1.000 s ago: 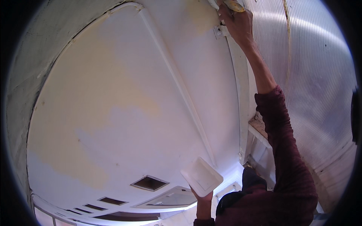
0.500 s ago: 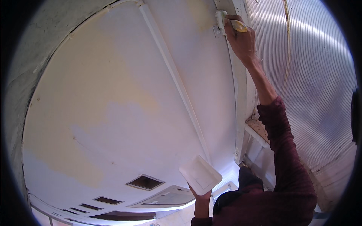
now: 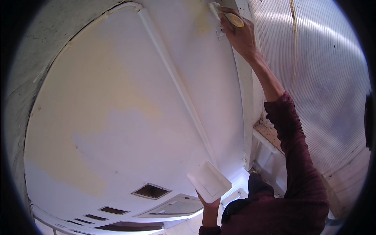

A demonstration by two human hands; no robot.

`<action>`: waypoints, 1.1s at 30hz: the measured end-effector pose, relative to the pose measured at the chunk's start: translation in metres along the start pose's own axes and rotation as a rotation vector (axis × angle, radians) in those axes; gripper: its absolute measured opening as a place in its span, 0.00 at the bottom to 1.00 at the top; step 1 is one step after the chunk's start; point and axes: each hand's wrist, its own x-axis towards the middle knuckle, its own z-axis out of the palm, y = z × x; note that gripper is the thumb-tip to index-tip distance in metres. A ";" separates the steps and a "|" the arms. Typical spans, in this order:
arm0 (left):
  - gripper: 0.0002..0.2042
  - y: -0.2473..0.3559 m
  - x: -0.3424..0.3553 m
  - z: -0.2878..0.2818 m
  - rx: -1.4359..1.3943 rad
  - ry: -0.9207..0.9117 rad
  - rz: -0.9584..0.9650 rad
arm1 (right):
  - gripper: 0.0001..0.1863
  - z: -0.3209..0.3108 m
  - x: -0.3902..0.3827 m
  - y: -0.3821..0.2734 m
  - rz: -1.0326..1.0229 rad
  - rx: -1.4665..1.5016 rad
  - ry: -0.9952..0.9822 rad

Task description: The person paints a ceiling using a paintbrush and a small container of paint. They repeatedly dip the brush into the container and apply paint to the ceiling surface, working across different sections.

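Brush high in the right hand, pale tray low in the left

The brush is near twelve o'clock in the view, a little to the right, its white bristles against or just off the pale panel; contact cannot be told. From the right hand, the bristles lie toward half past ten, and the brush's long axis runs from ten o'clock down to four. That hand is closed around the handle, whose rounded end is yellow and white. The left hand is well apart, toward half past six from the right, clasping a tray at its lower edge; some fingers are hidden behind it. The tray is white, shallow and rectangular, with rounded corners and a smooth look.

Just beside the right hand, at nine o'clock, sits a small metal fitting. The panel looks smooth and matt, blotched with cream, and a slim raised strip slants across it from eleven o'clock toward the tray. Toward two o'clock stands a translucent sheet, finely ribbed. A square-edged dark opening shows near seven o'clock; a maroon sleeve of wrinkled cloth fills four o'clock.
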 end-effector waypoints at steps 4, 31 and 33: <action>0.26 0.000 0.007 -0.001 -0.013 -0.058 -0.026 | 0.13 0.009 -0.006 -0.015 -0.222 -0.071 -0.069; 0.27 0.001 -0.005 -0.011 -0.056 0.010 0.033 | 0.15 -0.010 -0.042 -0.004 -0.271 -0.192 -0.145; 0.27 0.000 -0.005 -0.011 -0.048 -0.021 0.033 | 0.17 -0.011 -0.049 -0.011 -0.294 -0.203 -0.258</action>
